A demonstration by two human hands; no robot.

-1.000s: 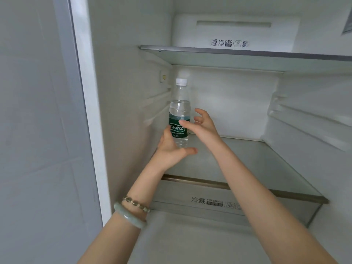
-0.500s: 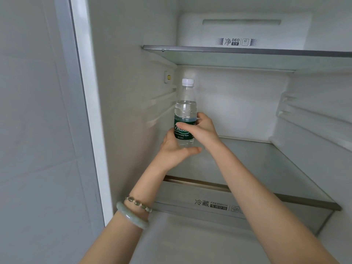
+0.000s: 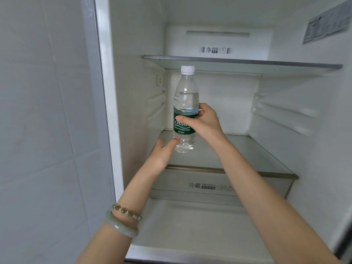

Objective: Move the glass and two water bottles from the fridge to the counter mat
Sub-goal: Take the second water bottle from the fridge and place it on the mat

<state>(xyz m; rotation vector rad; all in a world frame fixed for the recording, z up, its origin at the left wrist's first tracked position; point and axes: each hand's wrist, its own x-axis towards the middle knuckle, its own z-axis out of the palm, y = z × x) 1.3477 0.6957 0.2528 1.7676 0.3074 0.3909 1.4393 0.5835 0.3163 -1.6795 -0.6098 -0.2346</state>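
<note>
Right grip [image 3: 202, 123] curled round water bottle [image 3: 185, 96] at green label [image 3: 182, 128], left grip [image 3: 164, 152] fingers relaxed, one fingertip [image 3: 176, 140] touching bottle's lower part, bottle upright.

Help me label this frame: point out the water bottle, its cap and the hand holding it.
water bottle [image 3: 184, 128], head view, green label
bottle cap [image 3: 187, 69], head view, white side
right hand [image 3: 205, 124], head view, back of hand
</note>
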